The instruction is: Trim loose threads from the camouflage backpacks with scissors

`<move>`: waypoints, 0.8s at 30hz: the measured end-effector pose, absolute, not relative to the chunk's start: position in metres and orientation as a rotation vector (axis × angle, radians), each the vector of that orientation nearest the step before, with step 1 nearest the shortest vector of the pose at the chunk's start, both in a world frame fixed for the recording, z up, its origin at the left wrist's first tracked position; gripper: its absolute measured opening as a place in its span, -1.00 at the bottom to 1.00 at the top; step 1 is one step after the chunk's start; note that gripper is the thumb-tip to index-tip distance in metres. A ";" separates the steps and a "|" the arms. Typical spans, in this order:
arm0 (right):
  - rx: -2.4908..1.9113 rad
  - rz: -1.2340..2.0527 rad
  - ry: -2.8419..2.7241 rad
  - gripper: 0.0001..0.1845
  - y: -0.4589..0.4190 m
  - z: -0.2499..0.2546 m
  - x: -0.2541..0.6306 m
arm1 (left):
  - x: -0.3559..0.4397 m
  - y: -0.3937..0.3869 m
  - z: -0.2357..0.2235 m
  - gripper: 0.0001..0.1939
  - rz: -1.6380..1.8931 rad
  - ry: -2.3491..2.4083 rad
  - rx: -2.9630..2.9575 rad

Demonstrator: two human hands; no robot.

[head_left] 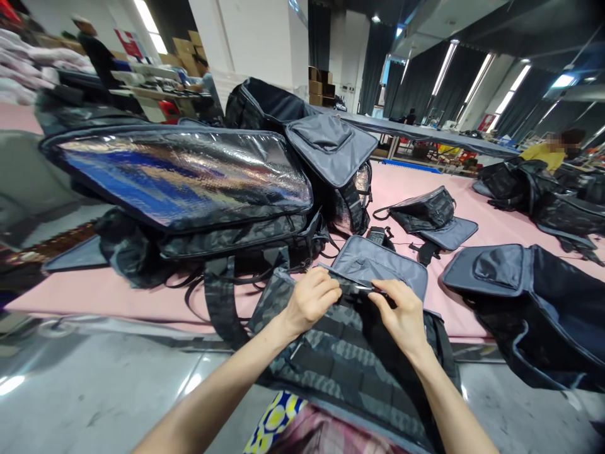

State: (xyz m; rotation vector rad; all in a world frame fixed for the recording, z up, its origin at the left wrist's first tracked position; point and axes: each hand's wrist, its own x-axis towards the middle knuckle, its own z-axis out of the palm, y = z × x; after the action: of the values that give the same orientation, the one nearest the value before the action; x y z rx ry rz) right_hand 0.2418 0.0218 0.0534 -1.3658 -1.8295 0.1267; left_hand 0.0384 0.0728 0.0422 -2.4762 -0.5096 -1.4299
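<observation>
A dark camouflage bag (326, 343) leans over the table's front edge toward my body, with its grey-lined flap (401, 268) lying open behind it. My left hand (312, 301) is closed on the bag's upper edge, fingers curled over the fabric. Just to its right, my right hand (401, 313) pinches at the same edge with thumb and fingers. A thin shiny strip shows at those fingertips, pointing left; what it belongs to is too small to make out.
Stacked bags with a silvery lining panel (189, 173) rise at the left of the pink table (454, 183). An open bag (562, 309) sits at the right, a smaller one (428, 211) beyond my hands. Other people work farther back, one in yellow (543, 153) at the right.
</observation>
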 end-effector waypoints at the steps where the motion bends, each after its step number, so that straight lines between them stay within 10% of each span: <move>1: -1.349 0.042 -1.876 -0.81 0.020 0.056 0.241 | 0.037 0.073 0.043 -0.87 -1.387 -0.446 -2.452; 24: -1.258 -0.001 -2.166 -0.84 0.019 0.056 0.235 | 0.026 0.073 0.048 -0.87 -1.220 -0.336 -2.471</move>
State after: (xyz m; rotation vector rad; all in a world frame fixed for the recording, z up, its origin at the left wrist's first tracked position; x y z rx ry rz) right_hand 0.2350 0.0194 0.0555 -1.2578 -2.1660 -0.0007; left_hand 0.0265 0.0734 0.0475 -2.4706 -0.3363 -1.2202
